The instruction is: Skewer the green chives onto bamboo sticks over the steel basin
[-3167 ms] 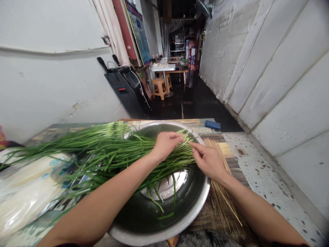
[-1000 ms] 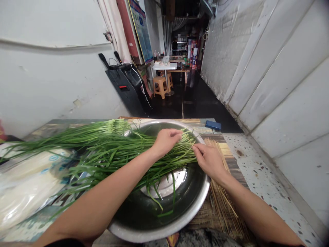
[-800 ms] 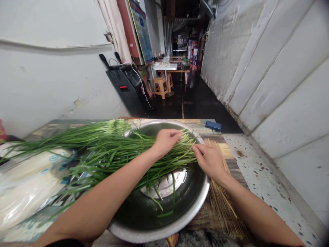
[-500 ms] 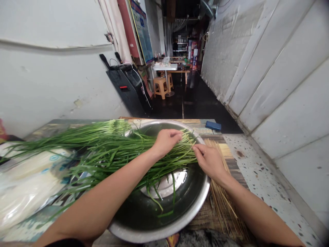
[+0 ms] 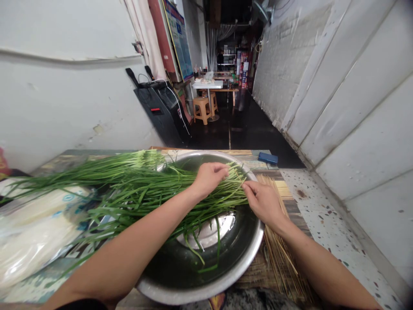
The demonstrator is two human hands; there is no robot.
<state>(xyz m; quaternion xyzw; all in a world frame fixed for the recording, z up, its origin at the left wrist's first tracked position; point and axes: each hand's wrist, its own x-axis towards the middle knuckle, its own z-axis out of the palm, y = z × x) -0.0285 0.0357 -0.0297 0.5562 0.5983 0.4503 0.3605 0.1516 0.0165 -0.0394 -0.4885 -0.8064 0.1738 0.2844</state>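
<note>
A long bunch of green chives [image 5: 129,191] lies across a large steel basin [image 5: 226,280], leaf tips to the left, cut ends to the right. My left hand [image 5: 208,178] rests curled on top of the stems near their cut ends. My right hand [image 5: 263,202] is at the basin's right rim, thumb and forefinger pinched on the end of a chive stem. A few loose chive leaves lie in the bottom of the basin.
A pile of bamboo skewers [image 5: 280,254] lies on the table right of the basin. A blue phone [image 5: 267,158] sits at the far table edge. Clear plastic bags [image 5: 35,232] lie at the left. A black case [image 5: 161,110] leans on the wall beyond.
Both hands have stayed at the cut ends of the chives with only tiny finger shifts. The view has tilted slightly.
</note>
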